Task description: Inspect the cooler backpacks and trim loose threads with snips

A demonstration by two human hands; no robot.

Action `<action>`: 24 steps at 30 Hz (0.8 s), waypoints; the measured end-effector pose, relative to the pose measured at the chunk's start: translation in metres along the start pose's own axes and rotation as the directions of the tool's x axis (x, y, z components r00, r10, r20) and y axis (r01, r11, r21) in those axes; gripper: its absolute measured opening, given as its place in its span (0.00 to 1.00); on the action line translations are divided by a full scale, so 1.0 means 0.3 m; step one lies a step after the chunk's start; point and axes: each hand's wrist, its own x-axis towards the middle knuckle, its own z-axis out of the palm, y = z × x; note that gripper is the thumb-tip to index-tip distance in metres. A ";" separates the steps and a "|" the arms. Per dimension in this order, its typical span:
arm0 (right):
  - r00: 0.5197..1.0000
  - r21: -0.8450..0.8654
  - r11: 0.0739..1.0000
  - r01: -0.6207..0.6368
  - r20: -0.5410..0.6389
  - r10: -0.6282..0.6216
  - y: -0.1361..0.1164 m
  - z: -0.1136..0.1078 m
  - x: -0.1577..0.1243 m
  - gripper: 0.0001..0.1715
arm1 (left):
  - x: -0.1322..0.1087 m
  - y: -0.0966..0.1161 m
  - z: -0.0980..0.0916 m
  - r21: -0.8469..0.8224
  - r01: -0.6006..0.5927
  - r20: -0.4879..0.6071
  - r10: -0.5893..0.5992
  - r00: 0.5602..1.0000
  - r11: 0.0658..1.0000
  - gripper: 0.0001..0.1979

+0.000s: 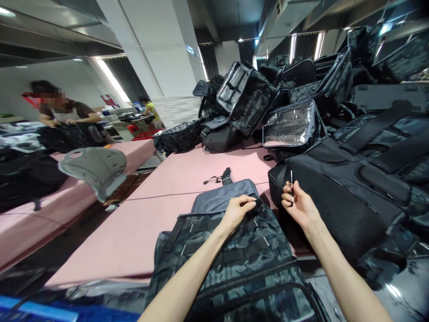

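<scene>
A dark camouflage backpack (231, 250) lies before me at the table's edge, its grey panel (217, 197) folded out at the far end. My left hand (238, 211) is closed in a pinch on the backpack's upper right edge; what exactly lies between the fingertips is partly hidden. Just right of the bag, my right hand (299, 203) is raised, fingers wrapped around a small dark tool with a thin bright tip (292, 176). The tip points up, and the tool's kind cannot be made out. Beyond the panel rests a dark strap (227, 176) with a cord.
A heap of camouflage bags (248, 98) stands at the back right. A large black backpack (338, 197) lies close beside my right arm. The pink table (134, 232) stretches left, with a grey chair (94, 167) beyond it. Two people (69, 112) work at other tables.
</scene>
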 end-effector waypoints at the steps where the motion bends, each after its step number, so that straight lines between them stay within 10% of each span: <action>1: 0.999 0.045 0.999 -0.030 -0.014 0.031 -0.003 -0.007 -0.004 0.24 | 0.001 -0.002 0.000 -0.002 -0.011 -0.017 0.011 1.000 1.000 0.08; 6: 0.932 -0.233 0.927 -0.293 0.147 0.332 0.042 0.012 -0.027 0.28 | -0.006 0.002 0.023 0.051 -0.203 -0.056 0.205 0.977 0.978 0.05; 12: 0.938 -0.518 0.834 -0.191 0.152 0.310 0.039 0.038 0.001 0.24 | -0.010 0.004 0.045 0.176 -0.330 -0.036 0.342 0.939 0.927 0.09; 19: 0.991 -0.713 0.698 -0.061 0.042 0.129 0.097 -0.015 -0.014 0.14 | -0.020 -0.032 0.009 0.341 0.109 -0.140 -0.064 0.988 0.934 0.10; 24: 1.000 -0.824 0.566 -0.028 -0.016 0.026 0.141 -0.025 -0.012 0.11 | -0.068 -0.023 0.033 0.558 0.113 -0.010 -0.129 0.992 0.822 0.12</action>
